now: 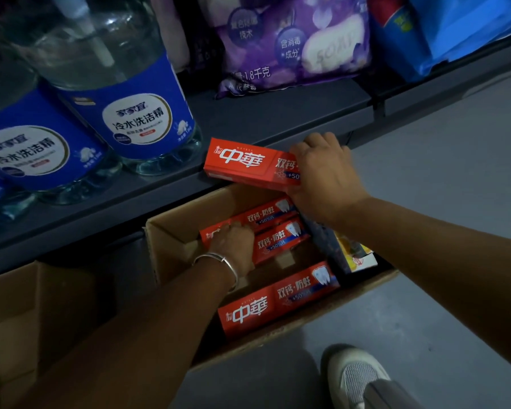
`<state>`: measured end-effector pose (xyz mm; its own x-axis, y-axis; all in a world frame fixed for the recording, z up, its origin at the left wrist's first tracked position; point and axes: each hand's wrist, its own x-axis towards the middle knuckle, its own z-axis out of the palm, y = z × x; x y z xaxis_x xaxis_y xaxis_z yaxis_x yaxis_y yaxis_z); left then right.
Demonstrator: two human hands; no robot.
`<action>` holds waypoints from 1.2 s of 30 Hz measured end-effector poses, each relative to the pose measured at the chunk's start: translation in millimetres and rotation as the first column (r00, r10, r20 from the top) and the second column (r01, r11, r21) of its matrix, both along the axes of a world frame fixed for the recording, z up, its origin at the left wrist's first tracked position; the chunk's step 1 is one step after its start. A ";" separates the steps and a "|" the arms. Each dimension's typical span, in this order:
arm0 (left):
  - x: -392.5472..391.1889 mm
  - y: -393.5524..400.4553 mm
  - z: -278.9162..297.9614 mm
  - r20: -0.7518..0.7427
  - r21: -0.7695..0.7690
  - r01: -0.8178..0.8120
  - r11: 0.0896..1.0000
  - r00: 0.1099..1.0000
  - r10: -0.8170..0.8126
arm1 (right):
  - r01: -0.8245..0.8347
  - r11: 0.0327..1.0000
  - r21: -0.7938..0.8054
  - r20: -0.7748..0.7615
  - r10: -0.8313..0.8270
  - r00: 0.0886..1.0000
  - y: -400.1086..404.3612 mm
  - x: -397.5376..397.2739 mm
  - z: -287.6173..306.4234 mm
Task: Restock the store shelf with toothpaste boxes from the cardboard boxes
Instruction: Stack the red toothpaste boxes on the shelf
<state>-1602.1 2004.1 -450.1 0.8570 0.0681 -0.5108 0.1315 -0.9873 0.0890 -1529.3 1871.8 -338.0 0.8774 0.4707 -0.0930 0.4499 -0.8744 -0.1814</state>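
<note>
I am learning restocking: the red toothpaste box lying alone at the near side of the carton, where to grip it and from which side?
Pinch the toothpaste box across its narrow width near the middle, from above. It lies flat, its broad printed face up, and that top is uncovered.

- The toothpaste box (248, 164) at the shelf edge is bright red with big white letters and a small blue stripe.
- 3 more toothpaste boxes (278, 299) are red too, each with a white tooth picture.
- The cardboard box (171, 231) is plain brown.
- The 2 bottles (124, 93) are see-through with blue labels and white circles.
- The soap bag (292, 39) is purple.
- The shelf (278, 113) is dark grey.
- The bracelet (222, 261) is silver.
- The shoe (354, 376) is white.
</note>
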 end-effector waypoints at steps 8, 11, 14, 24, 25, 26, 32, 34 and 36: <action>-6.1 -6.6 2.5 -0.004 0.064 0.040 0.997 0.999 -0.040 | -0.021 1.000 0.015 -0.017 0.021 1.000 0.0 -3.4 -0.5; -3.6 -1.7 15.9 0.018 0.028 0.044 0.999 0.999 -0.045 | -0.029 1.000 0.006 -0.020 0.029 0.999 -0.3 -3.2 3.9; 0.3 4.7 37.7 0.039 0.002 0.048 0.999 0.998 -0.048 | -0.048 0.999 -0.002 -0.015 0.048 0.999 0.2 -2.6 14.0; -12.7 20.5 145.1 0.209 -0.043 0.151 0.988 0.968 -0.139 | -0.066 0.998 0.006 0.091 0.065 0.994 -2.7 -13.0 92.0; -15.0 21.0 157.6 0.226 -0.036 0.165 0.986 0.962 -0.152 | -0.068 0.998 0.006 0.109 0.067 0.992 -3.2 -14.5 102.3; -18.0 21.3 170.5 0.240 -0.031 0.177 0.984 0.957 -0.165 | -0.071 0.997 0.005 0.123 0.069 0.990 -3.7 -16.4 112.0; -32.5 25.4 242.9 0.359 -0.001 0.230 0.973 0.908 -0.214 | -0.103 0.994 -0.030 0.198 0.107 0.974 -4.0 -28.7 168.8; -37.1 26.2 263.5 0.397 0.007 0.221 0.975 0.895 -0.206 | -0.108 0.994 -0.034 0.213 0.113 0.971 -2.8 -33.8 187.4; -41.6 26.0 282.0 0.428 0.013 0.214 0.977 0.882 -0.199 | -0.116 0.993 -0.037 0.234 0.122 0.965 -1.8 -38.5 204.6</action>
<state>-1643.7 2030.1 -168.1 0.9849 -0.1453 -0.0939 -0.1332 -0.9834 0.1235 -1567.8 1870.1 -133.4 0.8136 0.5732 0.0974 0.5786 -0.8147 -0.0390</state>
